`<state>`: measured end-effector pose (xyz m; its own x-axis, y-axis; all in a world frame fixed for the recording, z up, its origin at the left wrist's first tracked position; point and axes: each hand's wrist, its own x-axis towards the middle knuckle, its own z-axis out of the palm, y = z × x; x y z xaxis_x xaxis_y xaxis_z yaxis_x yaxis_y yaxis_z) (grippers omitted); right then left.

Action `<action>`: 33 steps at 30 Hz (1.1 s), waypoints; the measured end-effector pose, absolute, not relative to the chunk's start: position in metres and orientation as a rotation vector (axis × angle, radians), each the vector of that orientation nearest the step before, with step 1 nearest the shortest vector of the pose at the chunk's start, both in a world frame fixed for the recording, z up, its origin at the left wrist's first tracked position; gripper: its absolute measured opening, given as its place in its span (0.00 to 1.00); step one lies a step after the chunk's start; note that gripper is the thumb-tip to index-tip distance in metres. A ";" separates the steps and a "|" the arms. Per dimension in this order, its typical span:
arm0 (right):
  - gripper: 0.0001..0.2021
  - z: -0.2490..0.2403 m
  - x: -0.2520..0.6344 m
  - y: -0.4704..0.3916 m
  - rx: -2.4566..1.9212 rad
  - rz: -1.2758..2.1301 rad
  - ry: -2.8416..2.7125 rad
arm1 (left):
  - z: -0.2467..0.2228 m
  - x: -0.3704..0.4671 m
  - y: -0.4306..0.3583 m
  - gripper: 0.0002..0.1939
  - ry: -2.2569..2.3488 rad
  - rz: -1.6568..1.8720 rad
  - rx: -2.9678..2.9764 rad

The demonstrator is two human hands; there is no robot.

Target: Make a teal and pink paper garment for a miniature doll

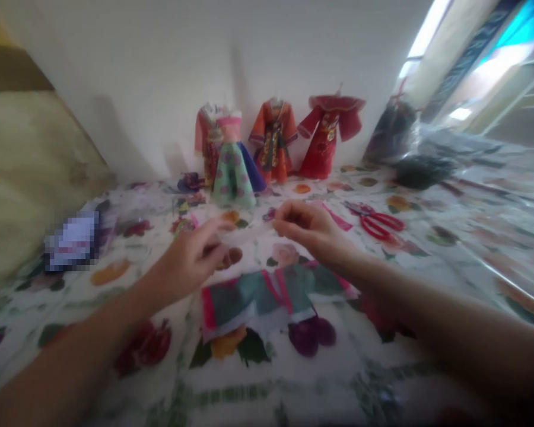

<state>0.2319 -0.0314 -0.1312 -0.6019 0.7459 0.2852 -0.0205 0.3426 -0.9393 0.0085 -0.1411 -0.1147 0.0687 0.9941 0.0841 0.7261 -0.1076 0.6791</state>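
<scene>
Garment (258, 293), teal with pink edging, lies flat on the fruit-print tablecloth (311, 392), on the wearer's side of both hands. Looks like fine fingerwork just beyond it; the next move, I'd judge, calls for a light, steady pinch. Left hand (200, 252): fingers gently curled, thumb apart! Right hand (306, 230): thumb and forefinger tips seemingly pressed together; whether either holds something thin, I can't tell. Beyond, red-handled cutters (365, 217), and a red robe (324, 141) standing by the wall.

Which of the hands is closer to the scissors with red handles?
Right. The right hand is to the left of the scissors, apart from them; the left hand is farther left, beyond the right hand.
</scene>
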 end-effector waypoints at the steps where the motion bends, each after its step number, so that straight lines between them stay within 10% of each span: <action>1: 0.09 -0.132 0.231 -0.033 -0.666 1.329 -1.884 | -0.109 0.008 -0.145 0.15 1.742 0.697 1.917; 33: 0.09 -0.171 0.213 -0.061 -0.751 1.668 -2.413 | -0.122 0.018 -0.208 0.10 1.977 -0.154 1.924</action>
<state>0.2132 -0.0613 -0.1709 -0.8709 0.4565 -0.1823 0.3318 0.2725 -0.9031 0.0180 -0.2078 -0.1221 0.0062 0.9407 -0.3393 0.9818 0.0587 0.1805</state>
